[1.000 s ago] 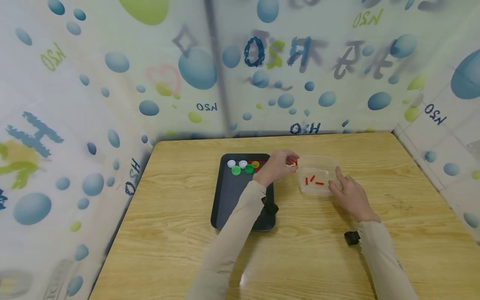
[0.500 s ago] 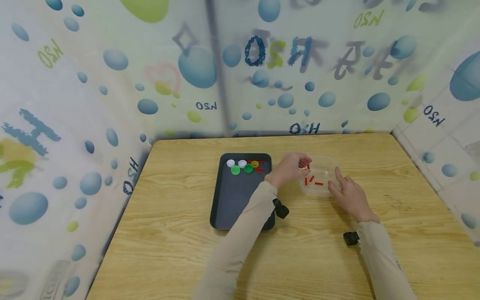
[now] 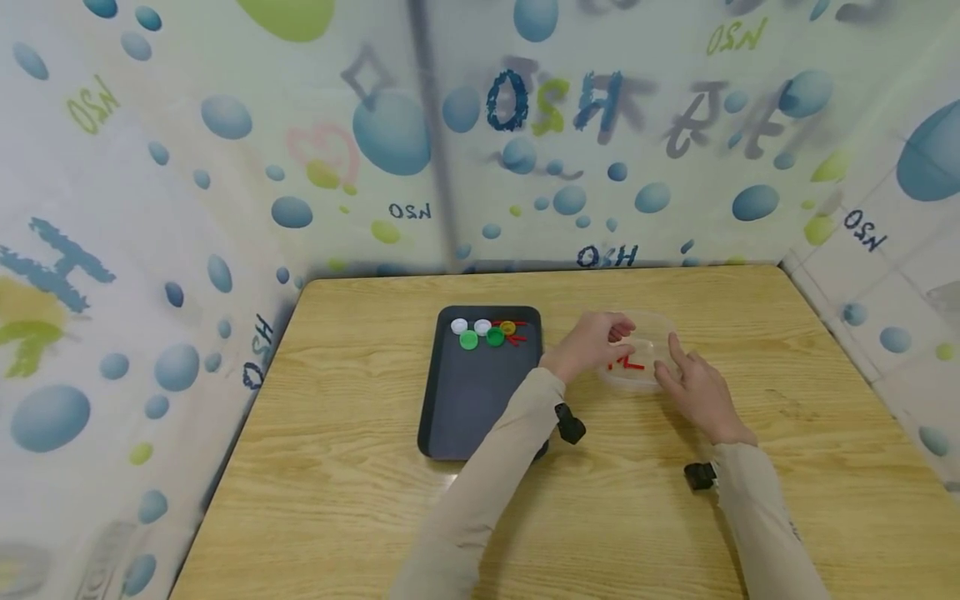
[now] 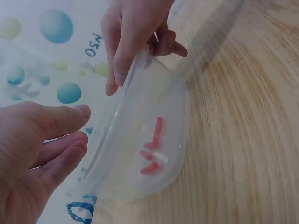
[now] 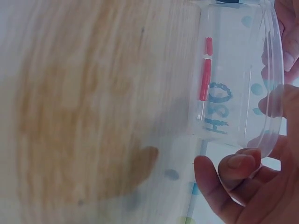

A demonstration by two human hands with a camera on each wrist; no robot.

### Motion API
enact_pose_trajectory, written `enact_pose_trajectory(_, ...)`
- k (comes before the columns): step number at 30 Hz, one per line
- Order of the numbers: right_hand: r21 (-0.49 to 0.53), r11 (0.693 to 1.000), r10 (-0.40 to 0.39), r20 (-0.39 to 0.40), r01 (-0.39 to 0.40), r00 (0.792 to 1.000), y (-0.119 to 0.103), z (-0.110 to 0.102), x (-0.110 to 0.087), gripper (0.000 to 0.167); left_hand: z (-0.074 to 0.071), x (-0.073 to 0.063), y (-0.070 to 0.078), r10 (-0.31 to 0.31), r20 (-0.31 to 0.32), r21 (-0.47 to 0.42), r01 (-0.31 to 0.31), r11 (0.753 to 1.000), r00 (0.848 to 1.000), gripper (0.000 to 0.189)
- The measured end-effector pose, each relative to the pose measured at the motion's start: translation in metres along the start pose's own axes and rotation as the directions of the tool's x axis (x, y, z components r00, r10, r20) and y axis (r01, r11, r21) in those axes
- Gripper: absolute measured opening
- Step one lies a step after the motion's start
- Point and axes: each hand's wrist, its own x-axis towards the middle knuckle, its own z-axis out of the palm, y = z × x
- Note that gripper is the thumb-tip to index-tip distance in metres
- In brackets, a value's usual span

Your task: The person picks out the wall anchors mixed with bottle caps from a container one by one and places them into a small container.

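My left hand (image 3: 600, 340) is over the left side of a clear plastic container (image 3: 637, 385), thumb and fingers apart with nothing between them. Inside lie several short red sticks (image 4: 158, 129), grouped on the floor of the container. My right hand (image 3: 701, 392) holds the container's right rim, thumb on one side and fingers on the other, as the left wrist view shows. In the right wrist view, red sticks (image 5: 205, 79) show through the clear wall, and the fingers of my right hand (image 5: 252, 177) curl around the rim.
Left of the container lies a dark rectangular tray (image 3: 472, 417). At its far end sit white caps (image 3: 482, 327), green caps (image 3: 495, 337), a yellow cap (image 3: 507, 327) and several red sticks (image 3: 516, 339). Patterned curtains (image 3: 570, 200) stand behind the wooden table (image 3: 337, 375).
My left hand moved right from the tray's edge to over the container and let go of a red stick, which joined the others inside. My right hand stayed on the rim.
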Motion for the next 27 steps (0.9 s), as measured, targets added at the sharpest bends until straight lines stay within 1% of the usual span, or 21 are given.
enact_pose_trajectory(4, -0.001, 1.0, 0.005, 0.011, -0.005, 1.0, -0.002, 0.0, 0.001, 0.066, -0.006, -0.005, -0.002, -0.018, -0.014, -0.009, 0.017, 1.0, 1.0, 0.038)
enact_pose_trajectory(10, 0.011, 1.0, 0.011, 0.019, -0.011, 1.0, -0.002, 0.0, 0.0, 0.066, -0.017, -0.014, -0.006, -0.023, -0.054, 0.006, 0.023, 1.0, 0.998, 0.035)
enact_pose_trajectory(16, 0.016, 1.0, 0.004, 0.019, -0.004, 1.0, -0.002, 0.0, -0.001, 0.066, -0.027, -0.025, -0.02, -0.057, -0.082, -0.013, 0.056, 0.998, 0.995, 0.034)
enact_pose_trajectory(21, 0.014, 1.0, -0.003, 0.011, 0.003, 1.0, -0.003, -0.001, -0.001, 0.066, -0.036, -0.033, -0.03, -0.077, -0.117, 0.006, 0.079, 0.997, 0.99, 0.034)
enact_pose_trajectory(23, 0.014, 1.0, -0.004, 0.01, 0.004, 1.0, -0.004, -0.001, -0.002, 0.066, -0.039, -0.035, -0.034, -0.083, -0.131, 0.01, 0.085, 0.996, 0.988, 0.033)
enact_pose_trajectory(27, 0.023, 1.0, -0.014, 0.019, 0.014, 1.0, -0.004, -0.002, -0.004, 0.065, -0.045, -0.041, -0.04, -0.087, -0.15, -0.014, 0.085, 0.996, 0.985, 0.033)
